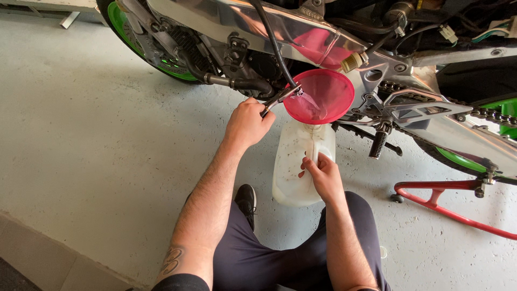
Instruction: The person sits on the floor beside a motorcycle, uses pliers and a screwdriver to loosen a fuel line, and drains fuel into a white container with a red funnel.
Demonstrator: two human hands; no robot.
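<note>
my left hand [246, 125] clenches pliers [280, 98] at the red funnel's [319, 96] rim; my right hand [322, 175] grasps the white jug [295, 161] standing on the concrete floor [81, 134] beside the motorcycle [323, 32].

We have one view only, the head camera, so nothing overlaps with a second view. It sits above our crouched knees and looks steeply down and forward at the concrete floor [81, 134]. It's close: our forearms fill the lower middle, and the motorcycle [280, 27] is cut off by the top edge. The red paddock stand [452, 199] runs out at the right edge.
</note>
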